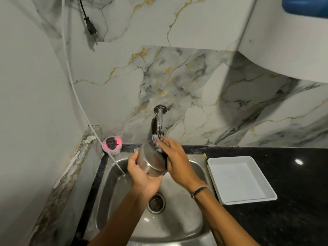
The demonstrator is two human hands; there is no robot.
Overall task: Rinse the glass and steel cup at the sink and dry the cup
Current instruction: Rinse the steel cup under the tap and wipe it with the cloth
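Observation:
Over the steel sink (106,189) I hold a steel cup (150,159) tilted on its side, its base toward me and its mouth toward the tap (159,121). My left hand (142,174) cups it from below and the left. My right hand (173,160) lies against the cup's right side, fingers reaching to its rim under the spout. Something pale shows at those fingertips; I cannot tell what it is. No glass is in view.
A white rectangular tray (241,180) rests on the black counter (292,174) right of the sink. A pink dish holding a dark scrubber (112,144) stands at the sink's back left corner. A white hose (85,112) hangs into the basin. The drain (156,203) is below my wrists.

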